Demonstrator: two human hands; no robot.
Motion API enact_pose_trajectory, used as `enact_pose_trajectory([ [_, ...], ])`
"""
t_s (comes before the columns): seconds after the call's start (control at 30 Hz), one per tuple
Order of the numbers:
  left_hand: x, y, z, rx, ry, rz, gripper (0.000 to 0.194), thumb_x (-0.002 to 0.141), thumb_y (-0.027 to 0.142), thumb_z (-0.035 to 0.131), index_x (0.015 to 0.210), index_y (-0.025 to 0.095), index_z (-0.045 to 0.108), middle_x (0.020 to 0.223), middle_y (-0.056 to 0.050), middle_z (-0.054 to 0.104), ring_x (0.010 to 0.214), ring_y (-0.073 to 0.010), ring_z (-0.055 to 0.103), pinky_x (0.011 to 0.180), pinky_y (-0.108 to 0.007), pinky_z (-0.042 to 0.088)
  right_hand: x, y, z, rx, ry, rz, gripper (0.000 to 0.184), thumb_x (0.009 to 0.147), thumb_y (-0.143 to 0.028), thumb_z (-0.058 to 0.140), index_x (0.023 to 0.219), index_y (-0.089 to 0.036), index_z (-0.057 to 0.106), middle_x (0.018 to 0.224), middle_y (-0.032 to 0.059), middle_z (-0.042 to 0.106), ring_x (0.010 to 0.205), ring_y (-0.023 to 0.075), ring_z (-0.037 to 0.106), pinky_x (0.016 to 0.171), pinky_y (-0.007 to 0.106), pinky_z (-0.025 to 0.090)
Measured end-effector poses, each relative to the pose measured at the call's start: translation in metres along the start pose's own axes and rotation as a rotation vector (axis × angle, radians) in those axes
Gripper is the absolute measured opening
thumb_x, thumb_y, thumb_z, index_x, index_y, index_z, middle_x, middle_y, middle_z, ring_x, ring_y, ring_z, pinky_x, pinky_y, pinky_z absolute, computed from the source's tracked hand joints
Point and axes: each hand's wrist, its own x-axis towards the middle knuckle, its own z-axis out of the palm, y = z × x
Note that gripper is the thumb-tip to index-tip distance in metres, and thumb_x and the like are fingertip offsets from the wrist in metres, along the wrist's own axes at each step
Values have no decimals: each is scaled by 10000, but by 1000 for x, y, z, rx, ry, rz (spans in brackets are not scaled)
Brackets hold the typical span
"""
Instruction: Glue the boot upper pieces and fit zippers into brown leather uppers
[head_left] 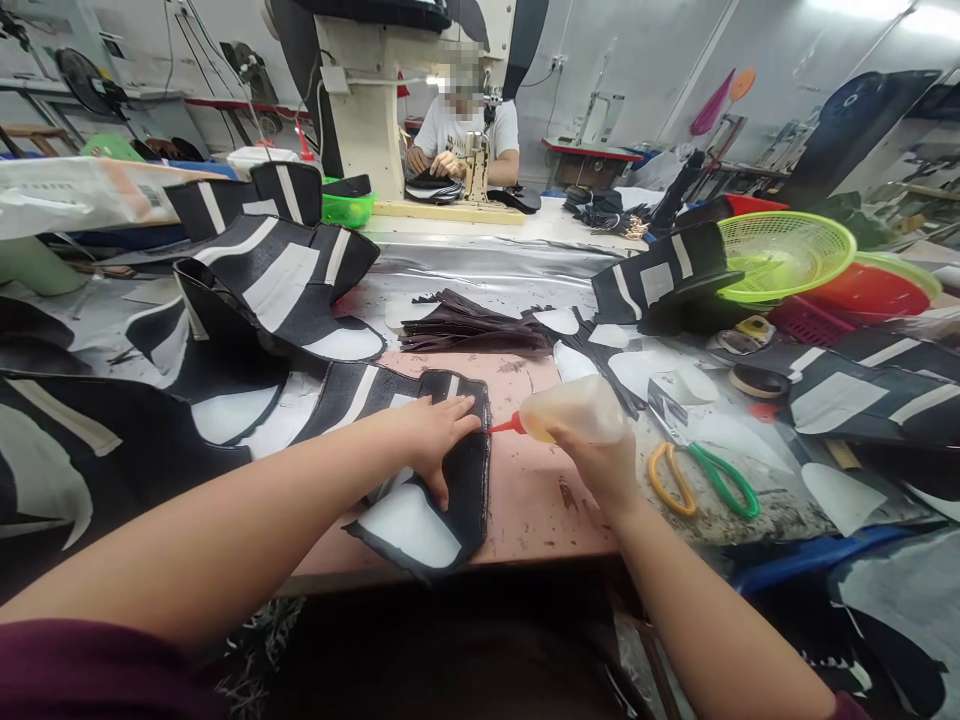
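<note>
My left hand (429, 437) lies flat with fingers stretched out on a black shoe-upper piece (459, 478) that has white patches, pressing it onto the pink work board (540, 500). My right hand (607, 462) is wrapped round a soft translucent squeeze bottle (576, 408). Its red nozzle (505, 427) points left and touches the edge of the black piece beside my left fingertips.
Stacks of black-and-white cut pieces (277, 270) lie at the left and far right. Scissors with yellow and green handles (701, 478) lie right of the bottle. A green mesh basket (784, 255) and red basket (870, 290) stand at the right. A person (465, 135) works at a machine behind.
</note>
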Motion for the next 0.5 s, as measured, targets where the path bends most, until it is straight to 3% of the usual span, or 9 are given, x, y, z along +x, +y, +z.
enact_pose_trajectory([
  [0.3,-2,3,-2,47,-31,-14,1146,398,573,753,1348,191,239,1474,-154,20,1350,-297,82,1045,-529,173,12,3,8,-36,-2,-18,616,463,-474,763,958,-158,574,932,96,642,887,292,586,758,432,483],
  [0.5,-4,3,-2,87,-22,-16,1126,424,574,749,1351,183,242,1472,-158,48,1347,-287,110,1046,-498,194,-24,0,-14,17,-63,119,517,448,-412,780,864,-156,610,830,79,659,811,290,611,695,404,512],
])
